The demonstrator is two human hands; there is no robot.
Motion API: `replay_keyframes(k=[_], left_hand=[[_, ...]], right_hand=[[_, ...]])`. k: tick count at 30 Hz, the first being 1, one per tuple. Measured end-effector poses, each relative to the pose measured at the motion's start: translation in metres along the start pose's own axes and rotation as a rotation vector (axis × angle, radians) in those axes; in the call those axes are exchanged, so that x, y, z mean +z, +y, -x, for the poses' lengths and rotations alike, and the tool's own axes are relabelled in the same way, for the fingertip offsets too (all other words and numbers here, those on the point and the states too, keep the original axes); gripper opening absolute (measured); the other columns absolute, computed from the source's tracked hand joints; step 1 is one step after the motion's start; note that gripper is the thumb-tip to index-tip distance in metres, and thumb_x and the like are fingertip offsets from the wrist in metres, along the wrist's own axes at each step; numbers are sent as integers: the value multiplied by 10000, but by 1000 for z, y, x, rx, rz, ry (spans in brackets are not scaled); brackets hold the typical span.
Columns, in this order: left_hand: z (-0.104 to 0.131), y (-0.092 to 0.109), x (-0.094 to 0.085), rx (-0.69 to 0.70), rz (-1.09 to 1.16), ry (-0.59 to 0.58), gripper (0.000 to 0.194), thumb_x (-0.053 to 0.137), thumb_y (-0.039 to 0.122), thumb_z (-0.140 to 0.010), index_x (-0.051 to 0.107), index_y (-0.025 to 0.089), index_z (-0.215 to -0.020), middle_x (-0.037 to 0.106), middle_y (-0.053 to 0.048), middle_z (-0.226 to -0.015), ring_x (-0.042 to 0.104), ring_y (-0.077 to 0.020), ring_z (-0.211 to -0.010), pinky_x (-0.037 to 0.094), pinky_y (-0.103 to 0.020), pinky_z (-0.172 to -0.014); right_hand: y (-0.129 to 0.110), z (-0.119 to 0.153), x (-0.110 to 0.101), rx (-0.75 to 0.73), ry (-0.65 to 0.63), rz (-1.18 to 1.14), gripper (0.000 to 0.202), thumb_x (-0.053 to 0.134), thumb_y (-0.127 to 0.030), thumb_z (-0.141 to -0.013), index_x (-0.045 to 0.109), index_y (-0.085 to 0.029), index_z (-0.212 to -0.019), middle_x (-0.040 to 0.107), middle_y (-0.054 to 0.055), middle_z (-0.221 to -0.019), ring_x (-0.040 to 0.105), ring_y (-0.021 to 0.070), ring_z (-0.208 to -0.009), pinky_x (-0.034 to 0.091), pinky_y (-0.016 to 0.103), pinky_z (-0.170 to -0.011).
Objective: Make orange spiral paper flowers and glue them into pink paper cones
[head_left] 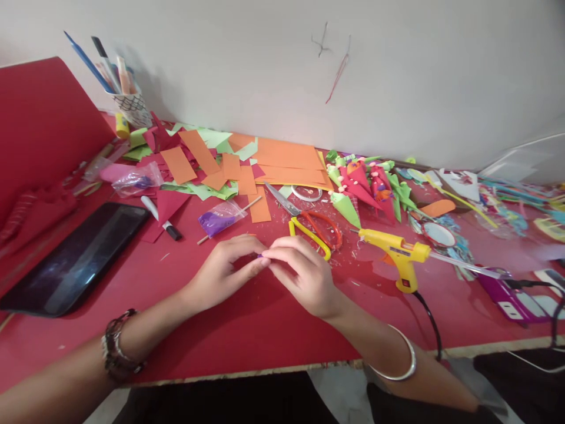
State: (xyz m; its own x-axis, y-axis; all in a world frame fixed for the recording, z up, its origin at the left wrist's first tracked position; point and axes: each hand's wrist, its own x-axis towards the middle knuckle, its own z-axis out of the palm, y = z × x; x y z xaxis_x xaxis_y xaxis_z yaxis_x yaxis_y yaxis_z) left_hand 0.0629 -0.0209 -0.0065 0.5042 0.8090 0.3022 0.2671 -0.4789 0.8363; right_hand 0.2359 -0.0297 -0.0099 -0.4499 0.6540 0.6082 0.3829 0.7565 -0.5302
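Over the red tabletop [212,347], my left hand [223,268] and my right hand [309,277] meet at the fingertips. Between them they pinch a small purple piece [260,255], mostly covered by the fingers. It resembles the soft purple lump in a clear plastic bag [220,218] just beyond my left hand. A thin wooden stick [251,204] lies partly under that bag. Right behind my right hand rest scissors [313,221] with red and yellow handles.
A yellow glue gun [399,250] lies to the right, near red and green paper cones [357,182]. Orange paper pieces [286,156] cover the back. On the left are a black tablet [75,259], a marker [161,218] and a pen cup [132,110]. A purple power strip [512,297] sits far right.
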Motion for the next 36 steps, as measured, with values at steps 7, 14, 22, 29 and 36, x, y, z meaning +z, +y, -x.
replay_keyframes(k=[7, 14, 22, 29, 36], left_hand=[[-1, 3, -2, 50, 30, 46, 115, 506, 184, -821, 619, 167, -805, 621, -17, -734, 561, -112, -680, 445, -217, -642], [-4, -7, -23, -190, 48, 410, 212, 444, 257, -851, 621, 175, -935, 602, -14, -754, 506, -90, -620, 432, -193, -567], [-5, -7, -29, -222, 114, 315, 119, 547, 256, -771, 628, 171, -753, 555, 29, -549, 444, -57, -445, 383, -167, -437], [-2, -5, -32, -234, 85, 241, 284, 546, 282, -756, 461, 172, -508, 446, 56, -366, 379, -59, -338, 321, -187, -376], [-6, -6, -29, -261, -20, 314, 324, 318, 273, -881, 365, 185, -573, 357, 49, -504, 319, -72, -440, 304, -200, -440]], right_hand=[[-2, 1, -3, -3, 46, 39, 174, 470, -129, -820, 532, -219, -956, 583, 49, -877, 550, 154, -849, 470, 312, -759], [10, -6, -7, 446, 301, -367, 133, 461, -181, -839, 555, -222, -923, 599, 15, -837, 575, 106, -736, 497, 260, -680], [13, -4, -2, 500, 174, -571, 201, 411, -258, -871, 601, -201, -835, 556, -22, -613, 516, 70, -535, 441, 213, -516], [13, -4, -2, 540, 119, -510, 74, 585, -215, -753, 602, -201, -823, 583, -8, -725, 551, 94, -658, 460, 232, -609], [13, -1, -4, 510, 72, -499, 270, 471, -284, -833, 482, -178, -585, 482, -42, -535, 429, 53, -473, 362, 198, -465]])
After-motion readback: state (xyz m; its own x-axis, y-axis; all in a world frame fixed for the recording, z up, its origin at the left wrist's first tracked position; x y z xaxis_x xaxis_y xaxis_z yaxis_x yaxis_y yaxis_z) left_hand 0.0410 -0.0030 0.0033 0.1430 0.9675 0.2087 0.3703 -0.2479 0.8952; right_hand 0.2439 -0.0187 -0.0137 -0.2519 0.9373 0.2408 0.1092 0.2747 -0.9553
